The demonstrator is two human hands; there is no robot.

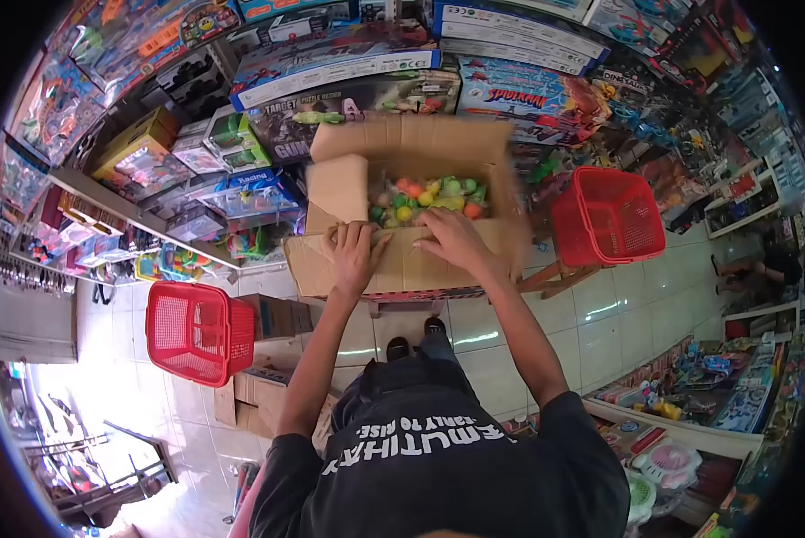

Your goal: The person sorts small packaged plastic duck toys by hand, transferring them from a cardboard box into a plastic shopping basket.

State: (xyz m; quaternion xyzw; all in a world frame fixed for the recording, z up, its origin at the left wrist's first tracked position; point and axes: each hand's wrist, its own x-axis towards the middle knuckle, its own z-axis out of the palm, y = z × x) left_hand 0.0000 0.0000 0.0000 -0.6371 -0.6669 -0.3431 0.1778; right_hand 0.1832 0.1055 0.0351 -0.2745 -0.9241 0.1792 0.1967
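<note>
An opened cardboard box [420,269] stands in front of me with its flaps folded outward. Inside lie several small round toys [420,193] in green, yellow, orange and red, seemingly in clear plastic. My left hand [356,255] is closed over the near edge of the box, left of centre, its fingers bent at the fold. Just right of it, my right hand [456,238] grips the same edge, fingertips over the inner side by the toys. The right side of the box is smeared by motion.
One red plastic basket [609,220] sits on a wooden stool [559,278] at right; another red basket [196,332] is at left near cardboard boxes [277,318]. Boxed toys [358,103] fill the shelves ahead. At far right a person [766,269] is partly visible.
</note>
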